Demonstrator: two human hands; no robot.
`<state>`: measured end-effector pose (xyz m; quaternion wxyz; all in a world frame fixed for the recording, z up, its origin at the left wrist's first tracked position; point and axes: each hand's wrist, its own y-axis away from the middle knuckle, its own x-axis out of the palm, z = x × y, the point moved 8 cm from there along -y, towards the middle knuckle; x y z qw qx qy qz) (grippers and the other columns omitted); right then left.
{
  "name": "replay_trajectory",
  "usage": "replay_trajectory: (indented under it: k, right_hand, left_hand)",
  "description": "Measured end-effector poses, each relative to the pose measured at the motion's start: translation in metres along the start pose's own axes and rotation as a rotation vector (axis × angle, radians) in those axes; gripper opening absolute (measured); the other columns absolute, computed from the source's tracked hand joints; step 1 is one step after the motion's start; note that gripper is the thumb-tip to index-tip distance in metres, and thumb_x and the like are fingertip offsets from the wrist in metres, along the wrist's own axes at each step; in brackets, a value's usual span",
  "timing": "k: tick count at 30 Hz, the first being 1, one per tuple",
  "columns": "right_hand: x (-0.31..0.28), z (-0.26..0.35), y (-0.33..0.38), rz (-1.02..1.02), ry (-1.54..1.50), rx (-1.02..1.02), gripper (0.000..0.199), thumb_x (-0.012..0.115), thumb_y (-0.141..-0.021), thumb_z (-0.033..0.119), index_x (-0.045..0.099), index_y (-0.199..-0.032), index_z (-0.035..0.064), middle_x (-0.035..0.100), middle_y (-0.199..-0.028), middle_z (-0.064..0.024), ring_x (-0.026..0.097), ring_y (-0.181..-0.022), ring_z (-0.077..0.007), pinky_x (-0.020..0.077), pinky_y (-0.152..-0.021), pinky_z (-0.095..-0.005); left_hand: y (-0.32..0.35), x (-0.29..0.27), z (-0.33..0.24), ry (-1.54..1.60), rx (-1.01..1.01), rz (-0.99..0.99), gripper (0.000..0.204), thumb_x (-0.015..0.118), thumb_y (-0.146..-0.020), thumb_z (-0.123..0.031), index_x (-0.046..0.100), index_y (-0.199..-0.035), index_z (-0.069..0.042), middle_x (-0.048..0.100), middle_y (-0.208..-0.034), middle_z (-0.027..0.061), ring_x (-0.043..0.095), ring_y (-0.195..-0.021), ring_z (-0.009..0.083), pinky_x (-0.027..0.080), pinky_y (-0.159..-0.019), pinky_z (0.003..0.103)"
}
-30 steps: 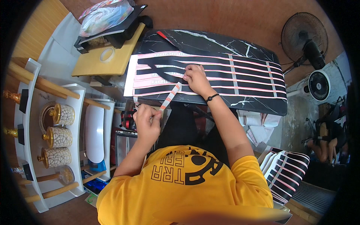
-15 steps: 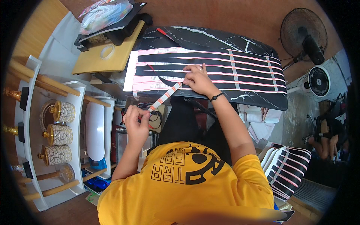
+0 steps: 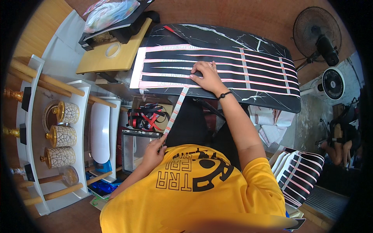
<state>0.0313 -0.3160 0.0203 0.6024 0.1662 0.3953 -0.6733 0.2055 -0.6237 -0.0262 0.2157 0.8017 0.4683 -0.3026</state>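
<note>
A brown floor (image 3: 241,15) holds white shelving (image 3: 35,128) and two standing fans (image 3: 316,33).

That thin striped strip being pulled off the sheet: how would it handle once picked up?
The strip looks thin and probably floppy, kept straight only between the left hand and the sheet. Likely very light and easily torn.

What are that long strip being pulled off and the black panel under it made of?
The strip looks like thin paper or tape backing: it hangs slightly bent between the left hand and the panel. The black panel looks like glossy marble-patterned board, white-veined; possibly a printed laminate.
</note>
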Motion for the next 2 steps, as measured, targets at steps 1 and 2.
replay_trajectory:
  k: [1, 2]
  right_hand:
    - [0.002, 0.0, -0.001, 0.001, -0.012, 0.005, 0.022, 0.072, -0.082, 0.033, 0.064, -0.093, 0.0157, 0.06, -0.12, -0.0041, 0.049, -0.126, -0.0296, 0.0109, -0.114, -0.0677]
    - [0.005, 0.0, -0.003, 0.005, -0.008, 0.016, 0.022, 0.072, -0.082, 0.033, 0.064, -0.093, 0.0158, 0.06, -0.12, -0.0052, 0.048, -0.127, -0.0298, 0.0099, -0.114, -0.0686]
  left_hand:
    - [0.002, 0.007, 0.011, 0.006, 0.015, 0.009, 0.062, 0.068, -0.085, -0.007, 0.049, -0.144, -0.017, 0.066, -0.098, 0.0139, 0.061, -0.083, 0.0285, 0.047, -0.079, 0.035]
    - [0.006, 0.015, 0.035, -0.033, -0.124, 0.073, 0.076, 0.069, -0.086, -0.01, 0.033, -0.152, -0.02, 0.066, -0.104, 0.0156, 0.064, -0.094, 0.0294, 0.048, -0.087, 0.035]
